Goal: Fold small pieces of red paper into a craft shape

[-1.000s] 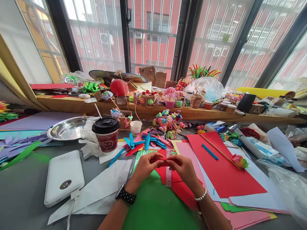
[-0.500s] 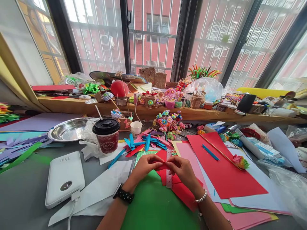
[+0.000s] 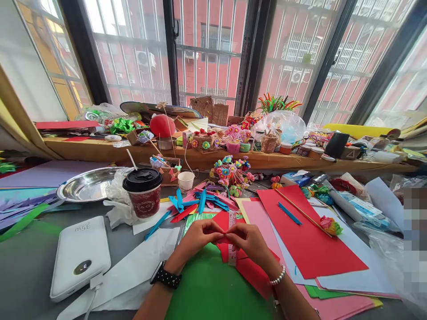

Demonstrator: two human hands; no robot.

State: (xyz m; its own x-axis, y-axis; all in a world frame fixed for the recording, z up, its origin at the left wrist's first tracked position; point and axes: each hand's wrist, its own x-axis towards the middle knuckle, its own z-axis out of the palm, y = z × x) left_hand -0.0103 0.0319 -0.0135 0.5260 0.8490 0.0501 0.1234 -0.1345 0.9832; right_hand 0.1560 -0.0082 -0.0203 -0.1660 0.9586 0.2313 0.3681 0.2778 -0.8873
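My left hand (image 3: 196, 238) and my right hand (image 3: 250, 242) meet low in the middle of the head view, fingers pinched together on a small piece of red paper (image 3: 226, 239) held between them. A black watch sits on my left wrist and a bead bracelet on my right. Under the hands lie a green sheet (image 3: 213, 289), red paper scraps (image 3: 253, 273) and a narrow ruler (image 3: 232, 220). A large red sheet (image 3: 310, 240) lies just to the right, with a thin wooden stick (image 3: 303, 211) and a blue strip (image 3: 289, 213) on it.
A lidded paper cup (image 3: 144, 192) and a white power bank (image 3: 80, 255) stand to the left, a steel dish (image 3: 86, 184) behind them. Blue and pink paper strips (image 3: 200, 200) and paper flowers (image 3: 231, 169) crowd the middle. The wooden sill (image 3: 100, 149) carries craft clutter.
The hands stay pinched on the red paper, fingers working it slightly. The view has shifted a little, so everything sits somewhat lower and further left.
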